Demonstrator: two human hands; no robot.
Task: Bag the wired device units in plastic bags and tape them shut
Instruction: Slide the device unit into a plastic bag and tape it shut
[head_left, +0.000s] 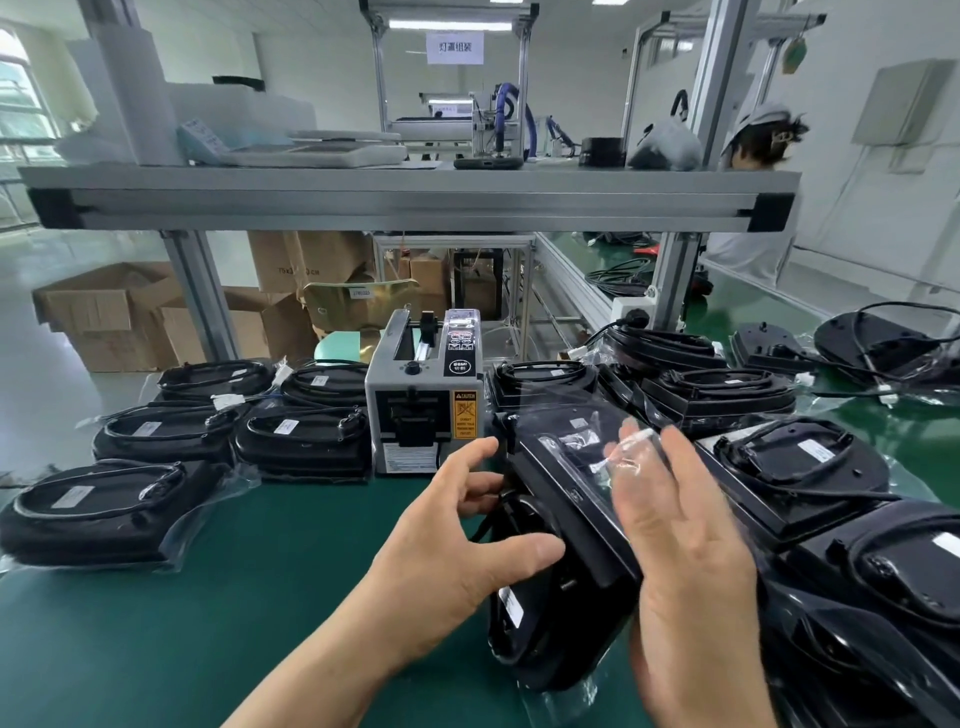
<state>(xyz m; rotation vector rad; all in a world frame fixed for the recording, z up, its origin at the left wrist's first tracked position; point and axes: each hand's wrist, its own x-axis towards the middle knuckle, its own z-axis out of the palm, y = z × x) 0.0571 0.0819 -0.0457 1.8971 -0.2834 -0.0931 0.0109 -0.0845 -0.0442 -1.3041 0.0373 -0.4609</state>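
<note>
A black wired device unit (561, 545) stands tilted on the green table in front of me, partly inside a clear plastic bag (566, 421). My left hand (457, 540) grips the unit's left side, thumb on its front edge and fingers by its cable. My right hand (675, 530) lies with straight fingers against the bag's flap on the unit's right side, and a short strip of clear tape (626, 452) sticks to its fingertips. The grey tape dispenser (423, 400) stands just behind my left hand.
Several bagged units (98, 512) lie in rows on the left of the table. More black units (800, 462) crowd the right side. A metal shelf (410, 197) spans overhead. Cardboard boxes (119, 317) stand behind the table, and a person (763, 150) works at back right.
</note>
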